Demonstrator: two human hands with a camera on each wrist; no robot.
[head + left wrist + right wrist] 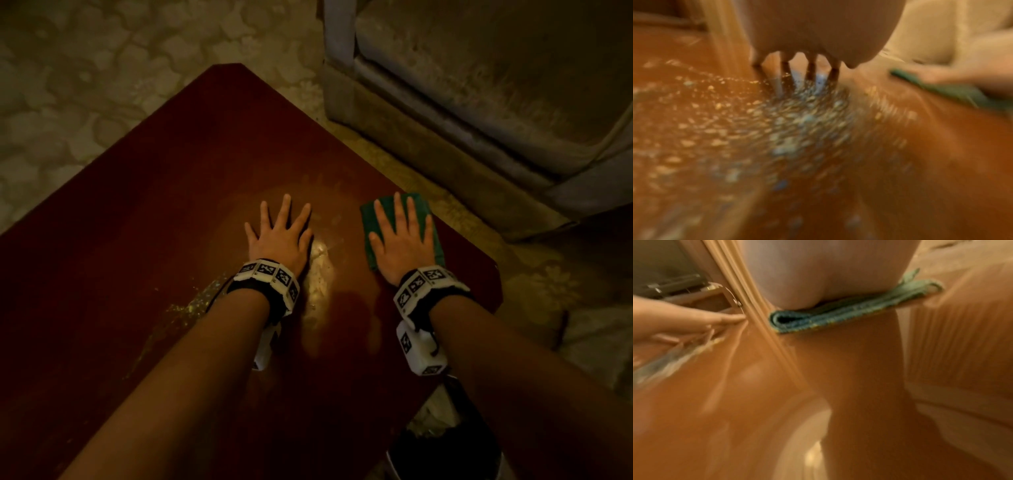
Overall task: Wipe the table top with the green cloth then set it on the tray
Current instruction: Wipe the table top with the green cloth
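Two hands lie flat on one dark red-brown rectangular wooden desk, seen from the head view. Desk fills most of the frame, one corner pointing to 12 o'clock; patterned pale carpet floor around it. At 1–2 o'clock, off the desk, a pale grey upholstered piece of furniture, type unclear.

Left hand: near desk centre, palm down, fingers straight and spread, holding nothing. Left wrist view confirms fingertips touching the surface.

Right hand: at 3 o'clock of the left hand, well apart from it, palm down, fingers straight, pressing on the folded green cloth. Not curled round it.

Green cloth: flat on the desk near its 3 o'clock edge, under the right hand; edges show beyond the fingers and on both sides. Right wrist view shows it folded in layers beneath the palm.

Pale speckled wet patch on the desk at 7 o'clock of the left hand; shiny smear between the hands.

Tray: cannot be made out.
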